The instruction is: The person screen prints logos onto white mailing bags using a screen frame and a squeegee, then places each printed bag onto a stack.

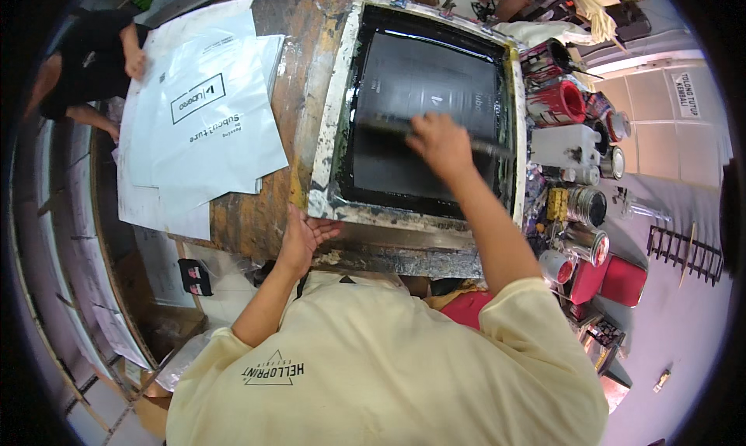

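A screen-printing frame [326, 162] with whitish, ink-stained sides lies on the table in front of me. Black ink coats its dark mesh [388, 77]. My right hand [441, 143] is closed on the top of a dark squeegee [489, 148], which stretches crosswise over the mesh and is partly smeared by motion. At the frame's near left corner is my left hand [305, 235], palm turned up and fingers stretched out under the edge. Nothing shows in that hand. Left of the frame rests a stack of white printed sheets [241, 147].
Ink cans, including a red one [556, 104], and a white jug [561, 144] crowd the right side of the frame. The wooden tabletop [291, 96] is stained. Beyond the sheets stands another person [89, 61], one hand on the stack's edge. A black rack [684, 253] is at far right.
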Action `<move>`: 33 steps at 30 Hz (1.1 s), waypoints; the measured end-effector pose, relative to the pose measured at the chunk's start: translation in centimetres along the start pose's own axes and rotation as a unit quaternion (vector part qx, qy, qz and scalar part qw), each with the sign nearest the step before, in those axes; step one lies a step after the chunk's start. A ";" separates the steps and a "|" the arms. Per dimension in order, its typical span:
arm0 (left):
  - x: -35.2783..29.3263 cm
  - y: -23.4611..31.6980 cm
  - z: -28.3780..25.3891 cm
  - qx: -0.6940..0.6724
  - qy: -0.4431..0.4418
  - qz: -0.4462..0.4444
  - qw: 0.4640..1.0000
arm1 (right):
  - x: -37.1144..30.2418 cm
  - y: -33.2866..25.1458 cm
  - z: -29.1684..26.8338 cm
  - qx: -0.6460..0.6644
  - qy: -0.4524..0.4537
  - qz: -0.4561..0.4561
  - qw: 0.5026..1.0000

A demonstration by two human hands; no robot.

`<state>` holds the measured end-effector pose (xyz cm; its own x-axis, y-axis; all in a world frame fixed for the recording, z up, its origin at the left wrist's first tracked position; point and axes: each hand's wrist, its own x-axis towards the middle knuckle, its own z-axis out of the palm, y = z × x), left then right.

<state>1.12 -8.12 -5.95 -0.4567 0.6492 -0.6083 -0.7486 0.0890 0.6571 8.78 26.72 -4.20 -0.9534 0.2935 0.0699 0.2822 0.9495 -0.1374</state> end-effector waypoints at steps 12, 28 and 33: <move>-4.2 11.1 7.6 -0.152 -0.197 0.208 0.946 | -4.1 -8.0 -17.9 -0.089 0.220 0.005 0.972; 4.4 -6.6 5.0 0.792 0.137 0.269 0.530 | 3.9 -6.3 -29.2 -0.021 0.218 0.065 0.974; 4.2 -0.6 10.7 0.647 0.127 0.402 0.635 | 3.9 -6.1 -29.8 -0.018 0.190 0.054 0.980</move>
<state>4.84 2.67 -4.16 -0.6272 0.7495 0.2119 0.7226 0.4584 0.5175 6.52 25.36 26.36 -0.8110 0.4064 0.4209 0.3898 0.9118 -0.1292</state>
